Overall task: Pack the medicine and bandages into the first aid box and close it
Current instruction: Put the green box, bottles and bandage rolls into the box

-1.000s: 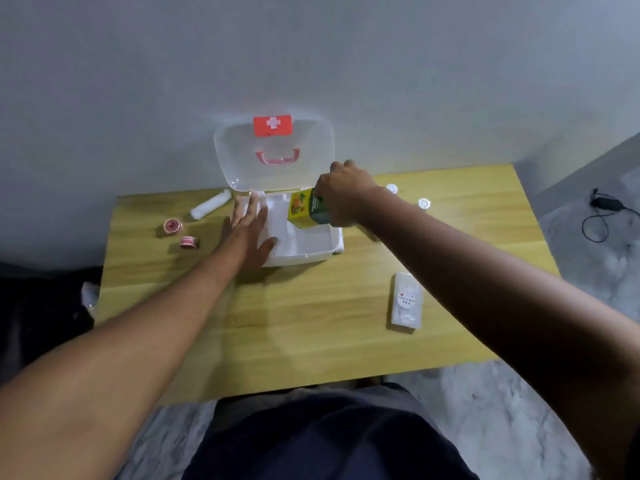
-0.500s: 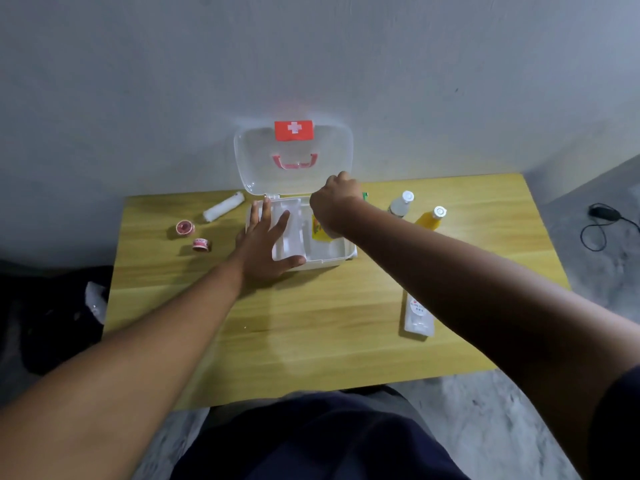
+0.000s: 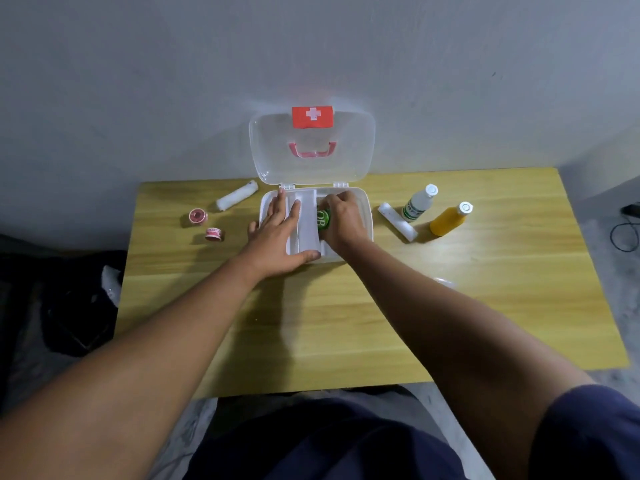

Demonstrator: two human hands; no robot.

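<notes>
Inspection finds our first aid box (image 3: 363,209) at the far middle of the wooden table (image 3: 346,323), its clear lid (image 3: 353,147) standing open against the wall, with the red cross label (image 3: 312,116) and pink handle (image 3: 312,151) showing through it. Our left hand (image 3: 277,233) lies flat, fingers spread, on the left part of the white inner tray (image 3: 306,223), holding nothing. Our right hand (image 3: 341,220) is inside the right part of the box, fingers closed around a green medicine box (image 3: 323,219) with white lettering; we cannot tell whether that item touches the box floor.

Outside the box we note, to the left: one white bandage roll (image 3: 237,199) lying near the far edge, and two small pink tape rolls (image 3: 198,216), (image 3: 214,234) nearer us, apart from each other. To the right: a second white bandage roll (image 3: 396,221) lying just beside the box, then a white bottle (image 3: 419,204) with green print and an orange bottle (image 3: 448,220), both white-capped and upright. A clear packet (image 3: 445,282) shows partly behind our right forearm; its contents cannot be made out. A black cable (image 3: 627,230) lies on the floor at far right.
</notes>
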